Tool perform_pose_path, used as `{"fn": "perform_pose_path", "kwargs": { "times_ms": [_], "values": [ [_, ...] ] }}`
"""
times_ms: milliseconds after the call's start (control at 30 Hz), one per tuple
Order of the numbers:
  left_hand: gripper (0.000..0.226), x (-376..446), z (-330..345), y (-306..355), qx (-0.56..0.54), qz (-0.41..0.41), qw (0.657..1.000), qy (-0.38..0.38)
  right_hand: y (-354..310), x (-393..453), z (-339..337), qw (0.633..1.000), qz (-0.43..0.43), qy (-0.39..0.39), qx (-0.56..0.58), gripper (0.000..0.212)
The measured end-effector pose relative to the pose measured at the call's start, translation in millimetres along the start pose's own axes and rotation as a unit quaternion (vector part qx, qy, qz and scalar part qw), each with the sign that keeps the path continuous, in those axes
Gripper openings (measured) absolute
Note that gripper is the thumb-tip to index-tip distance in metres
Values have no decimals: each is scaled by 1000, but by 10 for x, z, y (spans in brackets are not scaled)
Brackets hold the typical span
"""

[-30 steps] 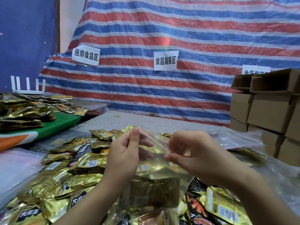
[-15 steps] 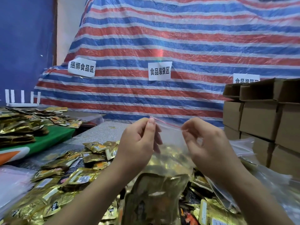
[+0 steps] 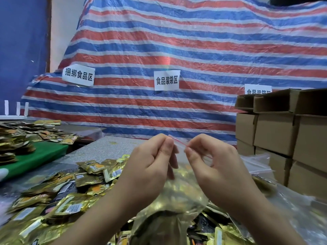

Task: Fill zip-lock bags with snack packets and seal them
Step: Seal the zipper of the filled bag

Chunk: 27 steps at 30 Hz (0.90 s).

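Hands meet in front of the chest in the head view, both forearms rising from the bottom edge and converging. The left hand is turned with its back to the camera, fingers curled, its grip narrow: thumb and forefinger pinch the red-striped zip strip at the top of the clear plastic zip-lock bag. The right hand mirrors it just beside, wrist bent, fingers curled inward, pinching the same strip a little further along. The two hands are near each other but apart, with a short run of strip showing between them.

The bag hangs below the hands, upright, above the grey speckled tabletop, and holds gold foil snack packets. Loose gold and black foil snack packets lie heaped on the tabletop under and left of the forearms. Brown cardboard boxes are stacked to the right, in front of a red, white and blue striped tarpaulin.
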<state>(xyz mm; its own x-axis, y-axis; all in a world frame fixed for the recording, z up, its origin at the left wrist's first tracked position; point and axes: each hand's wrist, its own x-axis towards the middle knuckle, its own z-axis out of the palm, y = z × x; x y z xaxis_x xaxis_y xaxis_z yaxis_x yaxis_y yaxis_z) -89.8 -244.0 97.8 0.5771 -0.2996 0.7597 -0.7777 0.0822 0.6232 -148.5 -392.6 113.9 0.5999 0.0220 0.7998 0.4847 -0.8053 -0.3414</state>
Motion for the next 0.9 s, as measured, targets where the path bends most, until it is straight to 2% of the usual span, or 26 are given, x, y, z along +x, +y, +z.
{"fn": "perform_pose_path", "kwargs": {
  "times_ms": [167, 433, 700, 900],
  "values": [
    [26, 8, -52, 3, 6, -14, 1000, 26, -28, -20, 12, 1000, -4, -9, -1, 20],
    [18, -11, -51, 52, -18, -32, 999, 3, -107, -36, -6, 999, 17, -16, 47, 17],
    [19, -32, -31, 140, -48, -30, 998, 23, -123, -43, -43, 998, 31, 28, 49, 16],
    [23, -32, -54, 206, -79, -3, 996, 36, -231, -57, -83, 999, -2, 34, 38, 16]
  ]
}}
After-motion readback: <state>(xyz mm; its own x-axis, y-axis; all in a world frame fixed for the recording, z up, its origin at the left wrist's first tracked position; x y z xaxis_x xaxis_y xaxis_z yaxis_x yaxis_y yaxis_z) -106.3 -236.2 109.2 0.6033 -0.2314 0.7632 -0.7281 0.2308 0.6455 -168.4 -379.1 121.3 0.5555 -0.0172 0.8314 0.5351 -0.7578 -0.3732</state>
